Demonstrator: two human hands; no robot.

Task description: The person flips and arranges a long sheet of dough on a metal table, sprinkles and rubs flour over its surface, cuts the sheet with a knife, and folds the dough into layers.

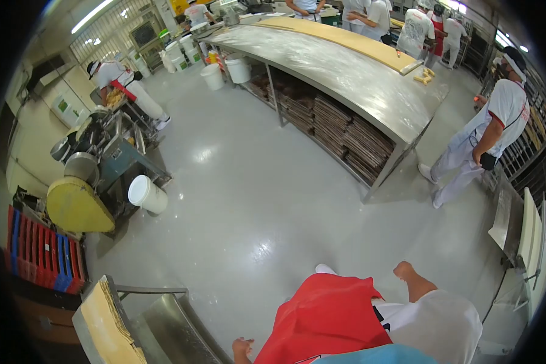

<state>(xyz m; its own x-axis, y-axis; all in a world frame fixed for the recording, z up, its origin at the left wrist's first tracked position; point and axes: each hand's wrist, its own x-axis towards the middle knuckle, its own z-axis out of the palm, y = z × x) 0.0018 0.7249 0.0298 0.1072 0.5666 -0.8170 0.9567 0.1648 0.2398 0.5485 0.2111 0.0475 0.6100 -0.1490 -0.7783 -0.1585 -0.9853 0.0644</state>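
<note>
We can read no text here — the red print (421,19) on a white shirt (411,39), upper right, and green labels (182,64) on white buckets (174,52), upper left, are too small for us.

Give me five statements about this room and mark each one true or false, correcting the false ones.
1. A tan sheet lies on the long table. True.
2. Both of the wearer's hands touch the long table. False: the left hand and right hand are apart from it.
3. Brown stacks sit beneath the tabletop. True.
4. The rounded cover at left is red. False: it is yellow.
5. A white bucket is on the floor beside the machine. True.
</note>
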